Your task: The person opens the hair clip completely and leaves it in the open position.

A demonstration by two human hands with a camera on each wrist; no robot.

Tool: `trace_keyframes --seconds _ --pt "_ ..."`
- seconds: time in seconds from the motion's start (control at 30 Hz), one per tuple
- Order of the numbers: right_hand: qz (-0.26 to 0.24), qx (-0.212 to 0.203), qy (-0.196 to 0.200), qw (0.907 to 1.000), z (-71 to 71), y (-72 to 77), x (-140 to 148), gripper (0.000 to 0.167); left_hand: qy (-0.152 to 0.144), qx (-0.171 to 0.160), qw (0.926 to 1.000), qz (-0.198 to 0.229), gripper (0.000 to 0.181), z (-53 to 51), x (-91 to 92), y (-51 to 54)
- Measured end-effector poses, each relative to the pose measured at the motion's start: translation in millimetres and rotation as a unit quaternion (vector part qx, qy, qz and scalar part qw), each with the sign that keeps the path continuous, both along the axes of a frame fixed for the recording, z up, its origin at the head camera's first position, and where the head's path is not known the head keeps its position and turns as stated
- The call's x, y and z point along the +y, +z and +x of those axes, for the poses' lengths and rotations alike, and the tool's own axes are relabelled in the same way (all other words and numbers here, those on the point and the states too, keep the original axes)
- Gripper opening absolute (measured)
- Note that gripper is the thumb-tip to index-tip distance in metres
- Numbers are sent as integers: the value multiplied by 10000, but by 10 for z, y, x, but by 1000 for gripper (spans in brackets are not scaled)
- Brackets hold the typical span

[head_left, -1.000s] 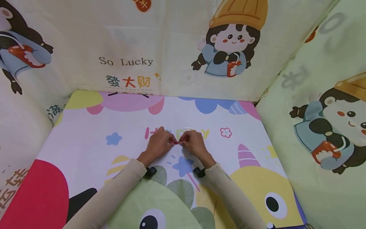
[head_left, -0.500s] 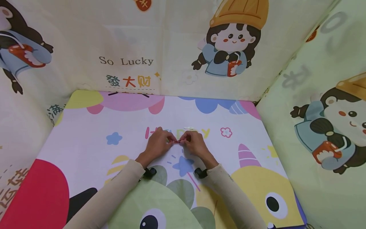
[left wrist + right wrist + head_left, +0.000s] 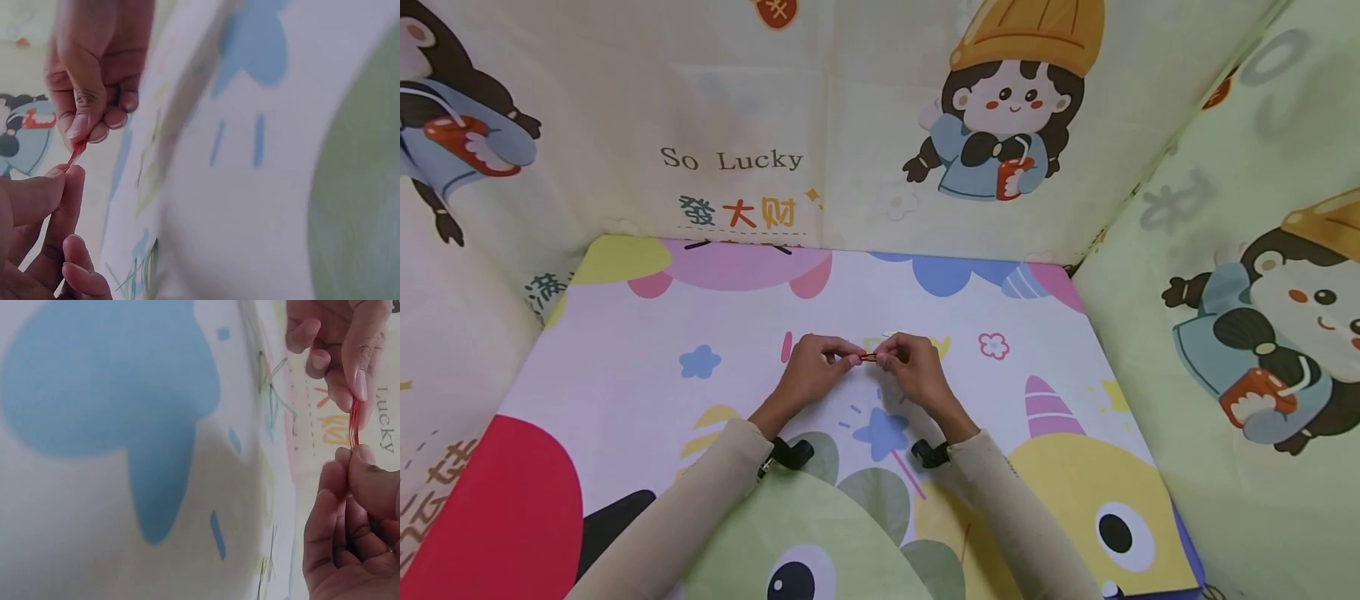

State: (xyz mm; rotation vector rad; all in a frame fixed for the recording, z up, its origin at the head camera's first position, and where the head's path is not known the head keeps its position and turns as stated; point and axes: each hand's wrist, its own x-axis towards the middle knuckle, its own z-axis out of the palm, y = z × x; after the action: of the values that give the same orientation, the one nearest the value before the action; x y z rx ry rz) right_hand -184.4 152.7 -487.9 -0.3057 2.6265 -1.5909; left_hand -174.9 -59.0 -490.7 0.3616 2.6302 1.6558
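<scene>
A short bundle of thin red strands (image 3: 354, 422) is stretched between both hands, just above the printed tabletop. My left hand (image 3: 808, 367) pinches one end between thumb and index finger. The other end is pinched by my right hand (image 3: 917, 367) in the same way. Seen from the left wrist, the red bundle (image 3: 75, 154) narrows toward the left fingertips, and the remaining fingers of both hands are curled. Whether the strands are thread, wire or rubber bands I cannot tell. Fingertips cover both ends.
Loose thin green strands (image 3: 150, 269) lie on the tabletop, also visible as green strands (image 3: 273, 381) in the right wrist view. Just behind the right hand is a small pale thing (image 3: 887, 335), mostly hidden. Printed cloth walls (image 3: 865, 100) enclose the table at the back and sides.
Both hands have risen a little and shifted slightly away from the body, carrying the red strands with them. The right hand now covers more of the pale thing behind it.
</scene>
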Motion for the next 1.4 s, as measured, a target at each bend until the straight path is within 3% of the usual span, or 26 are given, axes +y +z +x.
trace_keyframes --seconds 0.17,0.37,0.7,0.93,1.07,1.2,1.27,1.4 --pt "-395 -148 -32 9991 14 25 -11 6 -50 -426 9971 623 13 13 -29 6" --pt "-698 -356 -106 9969 15 29 -18 6 -242 -700 9918 1038 15 33 -51 11" --pt "-781 -504 -226 9954 14 30 -29 5 -215 -912 9872 1288 18 39 -57 -9" --pt "-1009 -656 -70 9927 16 60 -26 5 -186 -920 9866 1337 16 29 -60 -13" --pt "-998 -699 -50 9925 7 56 -15 5 -138 -640 9915 1121 13 16 -55 -24" --pt "-939 -790 -79 9924 6 39 1 7 -38 63 9998 169 11 -5 -25 -37" --pt "-866 -845 -42 9927 7 27 9 9 17 529 9976 -442 11 -11 -7 -43" --pt "-669 -883 92 9938 7 7 24 10 84 1253 9833 -1321 12 -3 26 -31"
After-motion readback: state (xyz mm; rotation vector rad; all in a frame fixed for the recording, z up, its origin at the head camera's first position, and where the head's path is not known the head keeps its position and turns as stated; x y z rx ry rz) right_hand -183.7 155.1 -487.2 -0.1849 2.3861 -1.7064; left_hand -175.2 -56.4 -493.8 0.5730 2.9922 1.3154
